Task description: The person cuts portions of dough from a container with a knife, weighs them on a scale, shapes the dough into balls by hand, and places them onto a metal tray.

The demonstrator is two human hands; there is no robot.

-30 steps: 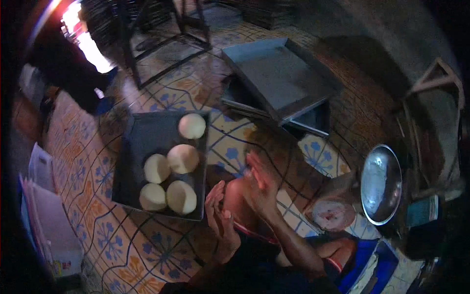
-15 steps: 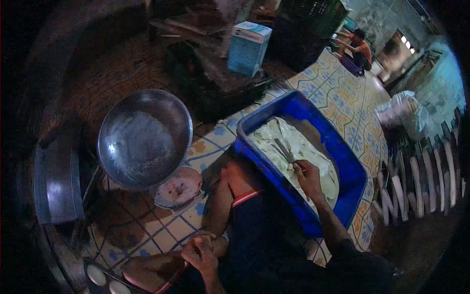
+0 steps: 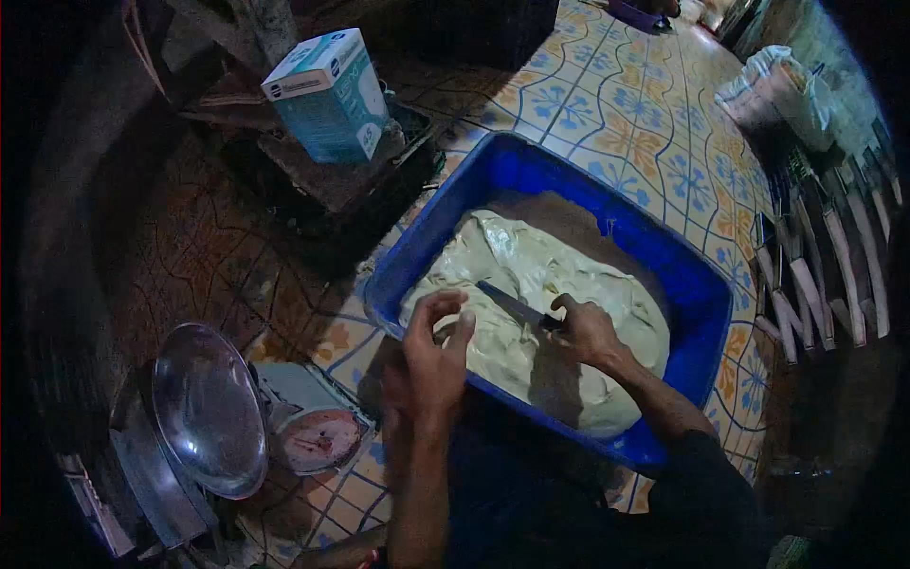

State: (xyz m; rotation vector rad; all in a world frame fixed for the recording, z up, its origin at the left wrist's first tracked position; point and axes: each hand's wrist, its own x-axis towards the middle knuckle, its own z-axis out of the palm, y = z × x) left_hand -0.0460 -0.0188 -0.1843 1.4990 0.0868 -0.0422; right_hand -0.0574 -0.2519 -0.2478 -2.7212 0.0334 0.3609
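Observation:
A large mass of pale, glossy dough (image 3: 597,284) lies in a deep blue plastic tub (image 3: 701,351) on the floor. My right hand (image 3: 590,334) grips the dark handle of a knife (image 3: 515,304), whose blade points left and lies low over the dough, seemingly touching it. My left hand (image 3: 441,346) is raised at the tub's near left side, fingers curved and apart, holding nothing. It is close to the dough's left edge; whether it touches is unclear.
To the left stands a dial scale (image 3: 322,441) with a shiny metal bowl (image 3: 209,408). A teal and white box (image 3: 332,104) rests on a dark crate beyond the tub. Wooden slats (image 3: 839,256) and a white sack (image 3: 777,95) line the right. Patterned tiles (image 3: 654,123) cover the floor.
My left hand has risen from my leg to the tub's near side and opened. My right hand still holds the knife, its blade now lying flatter. The view has shifted, bringing the tub nearer.

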